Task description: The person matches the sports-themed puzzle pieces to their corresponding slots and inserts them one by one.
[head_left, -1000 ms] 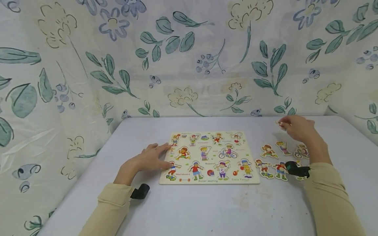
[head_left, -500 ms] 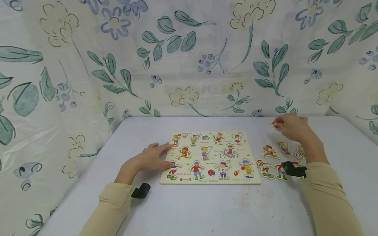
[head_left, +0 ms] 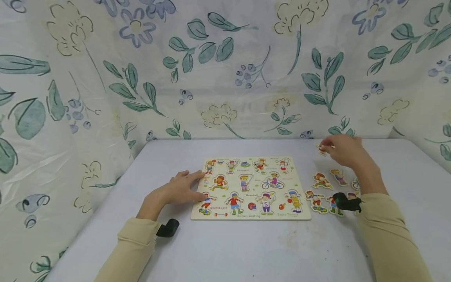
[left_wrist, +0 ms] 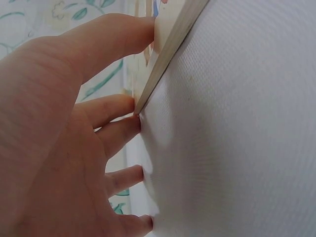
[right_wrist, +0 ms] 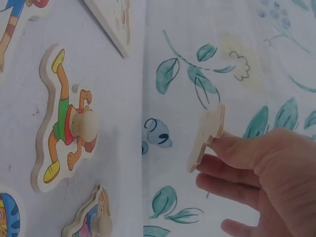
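My left hand (head_left: 177, 190) rests at the left edge of a wooden peg puzzle board (head_left: 303, 214) printed with sports figures. In the left wrist view its thumb lies on the board (left_wrist: 173, 42) while the other fingers spread, relaxed, down beside the edge. Above the table's back right, my right hand (head_left: 349, 150) pinches a small wooden puzzle piece (head_left: 321, 149) between thumb and fingers. The right wrist view shows that puzzle piece (right_wrist: 205, 138) nearly edge-on, its picture hidden. Nearer me lies a runner piece (right_wrist: 64, 118) with a round knob.
Several loose pieces lie right of the board, among them a golfer (head_left: 339, 177), a skateboarder (head_left: 316, 201) and a cyclist (head_left: 356, 183) partly hidden by the right arm. A floral cloth (head_left: 218, 90) hangs behind the white table (head_left: 225, 250).
The right hand has moved left a little along the back of the table, carrying the puzzle piece. The left hand and the board stay in place.
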A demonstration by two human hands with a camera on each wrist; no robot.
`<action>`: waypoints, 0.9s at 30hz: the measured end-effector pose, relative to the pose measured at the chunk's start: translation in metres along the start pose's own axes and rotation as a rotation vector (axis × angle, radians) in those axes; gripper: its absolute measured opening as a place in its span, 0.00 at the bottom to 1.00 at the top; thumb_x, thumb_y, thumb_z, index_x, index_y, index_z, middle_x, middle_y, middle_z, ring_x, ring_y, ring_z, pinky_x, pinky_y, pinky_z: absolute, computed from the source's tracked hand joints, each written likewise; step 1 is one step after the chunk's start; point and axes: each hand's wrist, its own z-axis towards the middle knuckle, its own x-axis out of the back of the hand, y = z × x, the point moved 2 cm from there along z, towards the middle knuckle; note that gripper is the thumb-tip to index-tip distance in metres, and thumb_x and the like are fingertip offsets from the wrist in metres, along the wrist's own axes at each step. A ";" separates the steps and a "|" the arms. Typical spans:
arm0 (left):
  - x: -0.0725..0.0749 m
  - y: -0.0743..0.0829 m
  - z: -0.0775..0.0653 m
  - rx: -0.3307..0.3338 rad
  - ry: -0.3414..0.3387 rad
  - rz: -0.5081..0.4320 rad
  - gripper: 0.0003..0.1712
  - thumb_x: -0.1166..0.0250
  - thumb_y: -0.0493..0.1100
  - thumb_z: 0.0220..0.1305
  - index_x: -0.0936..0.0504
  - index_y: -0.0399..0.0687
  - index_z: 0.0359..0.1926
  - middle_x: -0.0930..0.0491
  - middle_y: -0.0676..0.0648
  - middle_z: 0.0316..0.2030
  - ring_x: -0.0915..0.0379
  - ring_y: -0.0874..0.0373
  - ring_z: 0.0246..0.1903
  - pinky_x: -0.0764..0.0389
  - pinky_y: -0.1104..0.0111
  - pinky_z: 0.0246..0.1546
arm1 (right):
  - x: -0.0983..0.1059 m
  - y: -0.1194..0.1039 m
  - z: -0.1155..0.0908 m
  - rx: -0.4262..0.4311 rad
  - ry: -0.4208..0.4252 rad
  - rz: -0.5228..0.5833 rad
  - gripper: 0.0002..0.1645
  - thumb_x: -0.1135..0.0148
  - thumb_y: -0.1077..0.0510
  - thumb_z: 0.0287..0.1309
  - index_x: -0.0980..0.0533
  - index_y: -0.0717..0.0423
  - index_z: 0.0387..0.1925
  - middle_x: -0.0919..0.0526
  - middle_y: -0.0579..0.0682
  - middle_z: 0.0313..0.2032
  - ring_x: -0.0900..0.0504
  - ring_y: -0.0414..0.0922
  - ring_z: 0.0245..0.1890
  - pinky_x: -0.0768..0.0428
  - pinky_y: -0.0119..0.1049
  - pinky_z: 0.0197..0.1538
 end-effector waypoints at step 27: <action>0.000 0.001 0.000 -0.011 0.001 0.005 0.49 0.33 0.63 0.59 0.41 0.55 0.76 0.49 0.30 0.74 0.56 0.26 0.71 0.42 0.28 0.60 | -0.002 -0.021 0.005 0.032 0.011 -0.059 0.13 0.43 0.58 0.69 0.20 0.61 0.49 0.16 0.61 0.46 0.25 0.65 0.55 0.53 0.78 0.62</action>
